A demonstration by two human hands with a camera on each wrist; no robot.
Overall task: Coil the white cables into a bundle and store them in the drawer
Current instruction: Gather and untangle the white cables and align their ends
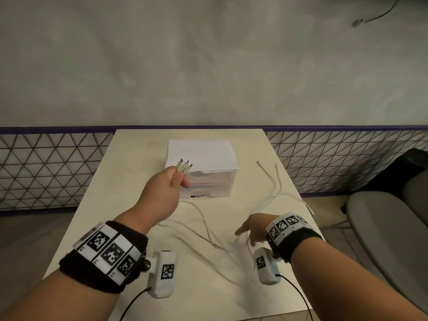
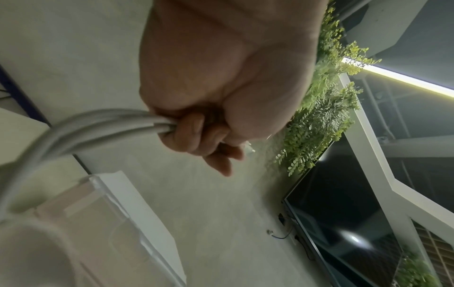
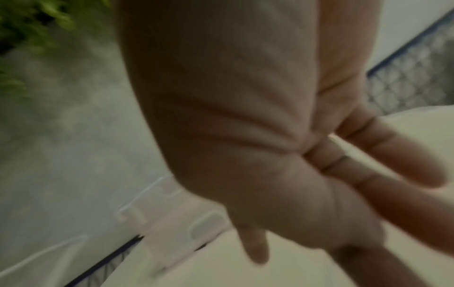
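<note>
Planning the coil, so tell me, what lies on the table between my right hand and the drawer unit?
In the head view, only loose white cables trail over the table between the right hand and the drawer unit.

No legible text; only coded squares on wristbands (image 1: pixel 108 251).

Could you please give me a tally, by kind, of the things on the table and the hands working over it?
White cables: 3, judging by the three plug ends gripped in the left hand
Drawer units: 1, with 2 drawers, both closed
Hands: 2, the right hand open over the loose strands
Tables: 1
Total: 7
</note>
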